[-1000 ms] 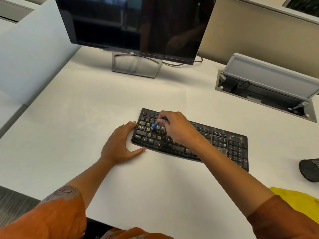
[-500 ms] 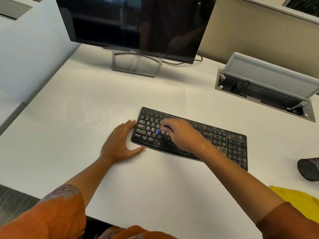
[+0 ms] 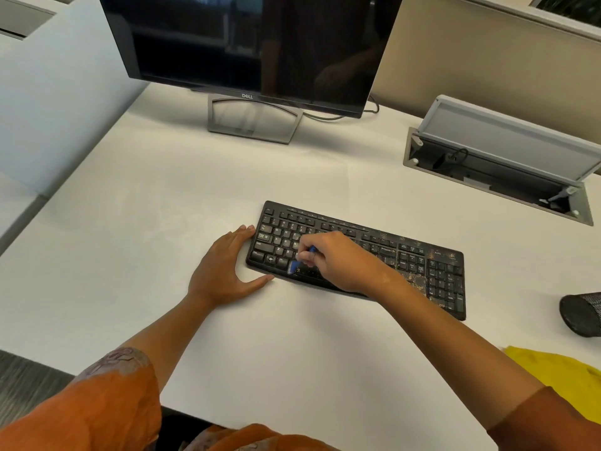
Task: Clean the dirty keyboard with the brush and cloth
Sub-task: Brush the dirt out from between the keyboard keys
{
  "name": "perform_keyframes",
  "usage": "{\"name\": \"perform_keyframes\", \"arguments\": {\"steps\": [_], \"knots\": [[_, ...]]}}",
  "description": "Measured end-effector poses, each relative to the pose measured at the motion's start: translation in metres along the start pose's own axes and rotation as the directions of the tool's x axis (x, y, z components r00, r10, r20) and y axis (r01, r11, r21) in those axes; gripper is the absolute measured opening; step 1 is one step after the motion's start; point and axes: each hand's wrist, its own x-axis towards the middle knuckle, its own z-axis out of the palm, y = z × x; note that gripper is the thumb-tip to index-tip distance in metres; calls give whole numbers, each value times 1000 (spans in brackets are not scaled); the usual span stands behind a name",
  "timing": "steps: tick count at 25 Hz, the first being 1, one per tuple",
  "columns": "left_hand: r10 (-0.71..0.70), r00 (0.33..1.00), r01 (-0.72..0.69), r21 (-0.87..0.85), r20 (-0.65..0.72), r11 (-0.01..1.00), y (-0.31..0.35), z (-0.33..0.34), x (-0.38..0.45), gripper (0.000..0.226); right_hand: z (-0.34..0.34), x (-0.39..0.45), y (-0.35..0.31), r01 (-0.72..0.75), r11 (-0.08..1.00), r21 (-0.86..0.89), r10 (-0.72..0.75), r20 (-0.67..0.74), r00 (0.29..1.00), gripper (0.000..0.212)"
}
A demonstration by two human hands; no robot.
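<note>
— Nearest the body, at the right edge of the white desk (image 3: 162,206): crumpled yellow cloth (image 3: 566,375), untouched, well apart from either hand.
— And the hands?
— Left hand (image 3: 224,271) laid flat on the desk, fingers straight and spread against the left end of the black, grime-speckled plastic keyboard (image 3: 435,271), thumb along its near edge. Seemed to be bracing it.
— Right hand?
— Right hand (image 3: 338,258) curled over the left-centre keys, fingertips pinching the small blue-handled brush (image 3: 300,260) (bristle end pointing down-left, on the bottom row near the spacebar).
— Which way from there?
— Long axis of the keyboard ran left to right, angling nearer toward the right. Heaviest brown dirt sat right of the brush, around the arrow keys and number pad. Probably rightward along that axis, with the brushing hand the nearer one.
— Farther back?
— Black flat monitor (image 3: 247,43), dark, on its stand.
</note>
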Motion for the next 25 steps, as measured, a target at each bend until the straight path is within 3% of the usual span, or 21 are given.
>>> {"name": "perform_keyframes", "arguments": {"steps": [4,8,13,16,21,25], "knots": [[3,1000,-3,-1,0,1000,0,0,0,95,-5,2,3,-5,1000,-27,2,-106,994,19],[4,1000,-4,2,-1,1000,0,-1,0,95,3,-3,-1,15,1000,-14,-14,66,998,17],[-3,1000,2,7,2,1000,1,0,-1,94,6,-4,0,0,1000,24,3,-137,991,18],[-8,1000,8,8,-1,1000,1,0,-1,94,12,-9,0,2,1000,7,-2,-21,1000,18],[-1,1000,1,9,1,1000,2,0,0,94,10,-7,2,-3,998,59,11,-124,992,18],[-3,1000,3,18,8,1000,1,0,0,94,15,-7,1,-14,999,49,14,-4,1000,19]]}}
